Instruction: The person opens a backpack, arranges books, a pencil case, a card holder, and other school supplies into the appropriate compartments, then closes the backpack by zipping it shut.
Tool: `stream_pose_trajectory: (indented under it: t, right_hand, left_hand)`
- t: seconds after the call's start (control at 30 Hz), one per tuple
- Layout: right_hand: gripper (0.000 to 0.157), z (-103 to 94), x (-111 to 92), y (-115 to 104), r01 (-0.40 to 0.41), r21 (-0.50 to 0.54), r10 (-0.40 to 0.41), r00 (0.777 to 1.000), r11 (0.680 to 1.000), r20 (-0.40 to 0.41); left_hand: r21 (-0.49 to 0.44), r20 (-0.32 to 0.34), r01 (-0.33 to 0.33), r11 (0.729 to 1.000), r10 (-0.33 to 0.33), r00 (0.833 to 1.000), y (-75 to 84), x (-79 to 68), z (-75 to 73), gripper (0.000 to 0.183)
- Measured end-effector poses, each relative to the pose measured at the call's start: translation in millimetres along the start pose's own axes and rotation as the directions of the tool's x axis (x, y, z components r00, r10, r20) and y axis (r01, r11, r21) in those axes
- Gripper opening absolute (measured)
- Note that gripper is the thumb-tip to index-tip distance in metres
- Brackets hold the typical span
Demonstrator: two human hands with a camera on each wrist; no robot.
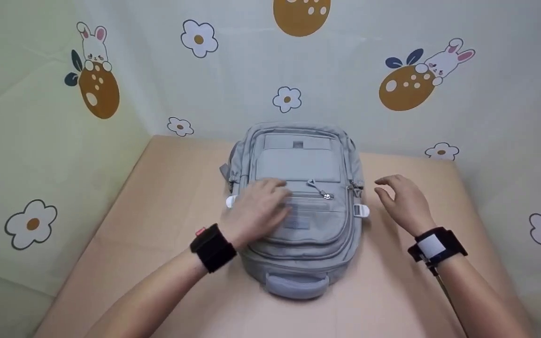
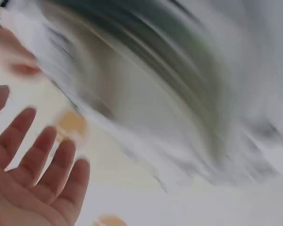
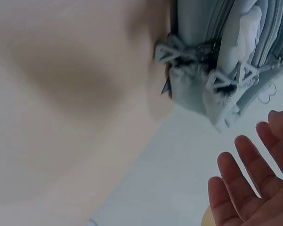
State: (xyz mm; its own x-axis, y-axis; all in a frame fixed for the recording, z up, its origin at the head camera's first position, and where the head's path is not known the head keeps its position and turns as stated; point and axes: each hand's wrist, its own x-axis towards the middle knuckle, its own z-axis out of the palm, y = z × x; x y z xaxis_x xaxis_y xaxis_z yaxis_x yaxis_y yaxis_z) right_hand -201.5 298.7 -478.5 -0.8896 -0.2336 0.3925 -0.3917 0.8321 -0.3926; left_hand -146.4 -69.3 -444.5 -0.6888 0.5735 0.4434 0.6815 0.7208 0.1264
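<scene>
A grey backpack (image 1: 298,164) lies front side up on the table, its padded top handle (image 1: 297,285) toward me. My left hand (image 1: 258,206) is over the left part of its front, slightly blurred; whether it touches the fabric I cannot tell. Its fingers are spread and loosely bent in the left wrist view, with nothing in them. Just off the bag's right side hovers my right hand (image 1: 404,202), relaxed and holding nothing. Near the middle of the front, a zipper pull (image 1: 320,190) lies on a pocket. The right wrist view shows zipper pulls (image 3: 226,77) along the bag's side.
The tan tabletop (image 1: 158,197) spreads around the bag. Behind and on both sides hangs a pale curtain (image 1: 237,70) printed with flowers and rabbits. White buckles (image 1: 361,211) stick out at the bag's sides. Both wrists wear black straps (image 1: 214,249).
</scene>
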Motion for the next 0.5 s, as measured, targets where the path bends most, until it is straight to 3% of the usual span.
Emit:
stream_pose_trajectory:
  t: [0.07, 0.2, 0.33, 0.5]
  right_hand:
    - [0.026, -10.4, -8, 9, -0.012, -0.031, 0.011, 1.000, 0.999, -0.018]
    - [0.041, -26.6, -25, 25, -0.044, -0.118, 0.042, 0.999, 0.992, -0.019]
    - [0.058, -35.9, -41, 40, -0.092, -0.219, 0.099, 0.995, 0.971, 0.020]
    - [0.076, -37.6, -55, 56, -0.165, -0.303, 0.209, 0.971, 0.939, 0.119]
  left_hand:
    - [0.044, -0.031, 0.100, 0.994, -0.099, 0.995, -30.7, -6.9, -11.8, 0.039]
    - [0.126, -0.001, 0.296, 0.947, -0.298, 0.954, -86.5, -23.6, -27.2, 0.060]
    - [0.197, 0.052, 0.450, 0.871, -0.467, 0.883, -130.3, -43.6, -31.5, 0.070]
    - [0.242, 0.140, 0.558, 0.794, -0.598, 0.789, -165.7, -66.5, -23.3, 0.078]
